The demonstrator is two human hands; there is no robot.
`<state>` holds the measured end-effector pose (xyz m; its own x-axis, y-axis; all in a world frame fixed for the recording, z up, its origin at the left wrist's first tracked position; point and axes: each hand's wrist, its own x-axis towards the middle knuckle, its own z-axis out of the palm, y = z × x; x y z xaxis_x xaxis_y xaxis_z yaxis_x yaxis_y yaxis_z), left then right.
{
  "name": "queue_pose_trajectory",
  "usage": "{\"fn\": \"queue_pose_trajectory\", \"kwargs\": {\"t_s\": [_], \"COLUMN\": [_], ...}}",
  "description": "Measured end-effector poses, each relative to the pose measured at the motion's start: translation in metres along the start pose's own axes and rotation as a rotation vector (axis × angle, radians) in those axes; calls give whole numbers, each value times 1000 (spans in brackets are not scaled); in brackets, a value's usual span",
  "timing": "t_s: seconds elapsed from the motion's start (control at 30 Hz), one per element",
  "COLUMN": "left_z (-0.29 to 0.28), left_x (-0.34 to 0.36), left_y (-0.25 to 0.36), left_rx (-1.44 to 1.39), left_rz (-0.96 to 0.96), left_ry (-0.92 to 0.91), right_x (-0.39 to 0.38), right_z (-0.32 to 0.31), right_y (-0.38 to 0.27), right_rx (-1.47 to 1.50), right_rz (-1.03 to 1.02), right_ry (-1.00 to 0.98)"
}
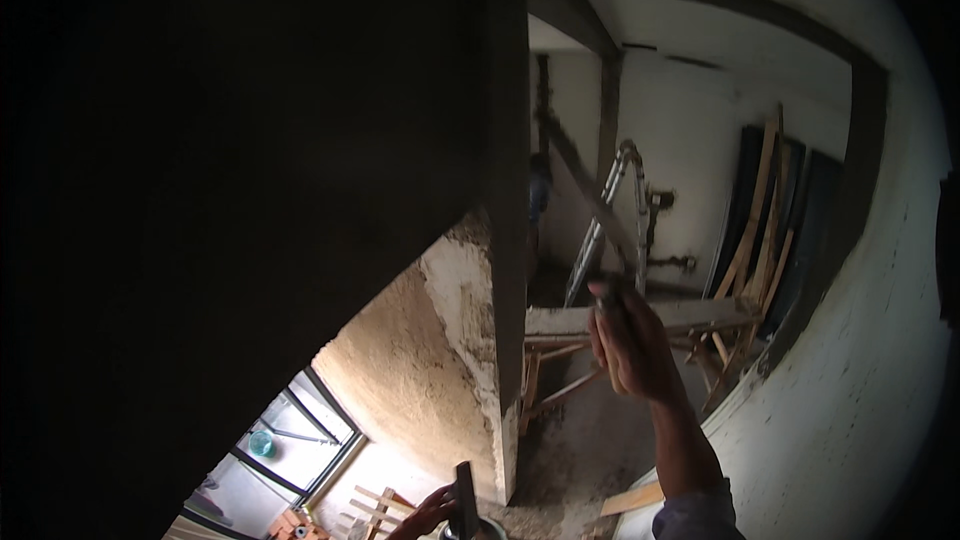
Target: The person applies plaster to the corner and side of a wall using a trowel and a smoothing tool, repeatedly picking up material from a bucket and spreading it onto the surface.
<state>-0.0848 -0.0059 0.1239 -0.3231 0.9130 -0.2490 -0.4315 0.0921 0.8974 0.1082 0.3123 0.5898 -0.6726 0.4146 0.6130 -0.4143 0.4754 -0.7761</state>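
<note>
While a rough wall [390,350] borders the dim room [690,130], the right grip [635,350] clasps a dark tool [612,308] at its eleven o'clock, the left grip [428,516] a flat bar [465,502] at two.

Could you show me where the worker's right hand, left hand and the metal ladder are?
Right hand [634,348]: head view, middle of the hand.
Left hand [430,516]: head view, middle of its visible part.
Ladder [591,243]: head view, its left leg.

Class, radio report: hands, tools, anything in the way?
Left hand gripping dark flat tool. Right hand gripping dark object, kind unclear. Trestle platform beyond right hand.
</note>
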Motion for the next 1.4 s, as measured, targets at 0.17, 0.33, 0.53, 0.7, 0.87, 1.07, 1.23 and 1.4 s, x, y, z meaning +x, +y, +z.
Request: {"fn": "queue_pose_trajectory", "kwargs": {"t_s": [0.17, 0.33, 0.53, 0.7, 0.87, 1.07, 1.23, 1.4], "left_z": [-3, -1, -6, -13, -16, -22, -23, -26], "left_x": [-9, -3, 0, 3, 5, -2, -3, -9], "left_y": [-5, 11, 19, 24, 30, 29, 32, 25], "left_rx": [-179, -240, -282, -297, -300, -312, -309, -322], "left_rz": [-66, -57, -47, -48, -53, -57, -54, -44], "left_ry": [148, 174, 192, 194, 188, 193, 176, 174], "right_x": [109, 175, 231, 247, 256, 261, 250, 209], "right_z": [22, 26, 27, 26, 25, 27, 30, 27], "right_y": [-60, -103, -109, -107, -113, -112, -115, -111], "right_rx": [257, 462, 549, 612, 556, 634, 585, 441], "right_rz": [-126, -130, -119, -133, -178, -102, -53, 17], "right_ry": [-141, -212, -273, -337, -324, -360, -254, -240]}}
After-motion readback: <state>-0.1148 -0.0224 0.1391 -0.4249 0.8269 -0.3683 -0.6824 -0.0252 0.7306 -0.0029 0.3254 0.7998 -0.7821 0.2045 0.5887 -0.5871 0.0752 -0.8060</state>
